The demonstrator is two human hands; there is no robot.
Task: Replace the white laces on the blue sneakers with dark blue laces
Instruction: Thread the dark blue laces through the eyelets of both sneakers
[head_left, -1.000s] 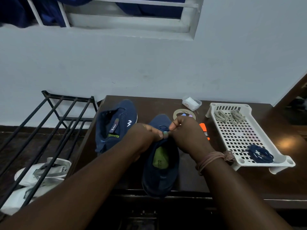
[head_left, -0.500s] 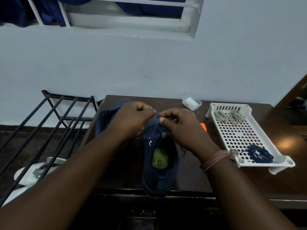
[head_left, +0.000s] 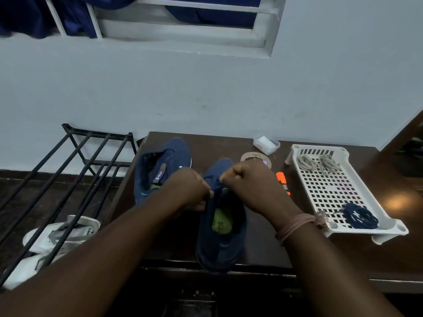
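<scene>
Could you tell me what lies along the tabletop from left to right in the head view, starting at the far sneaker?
Far blue sneaker → near blue sneaker held by both hands → tape roll → orange marker → white laces in the white tray → dark blue laces.

blue sneakers [head_left: 220, 236] unlaced, dark laces [head_left: 359, 217] — trayed

Dark brown table [head_left: 263, 248] against the wall, two blue sneakers [head_left: 220, 234] [head_left: 160, 165], white perforated tray [head_left: 386, 221] at right, orange marker [head_left: 282, 179], tape roll [head_left: 255, 155], small white box [head_left: 265, 144]
</scene>
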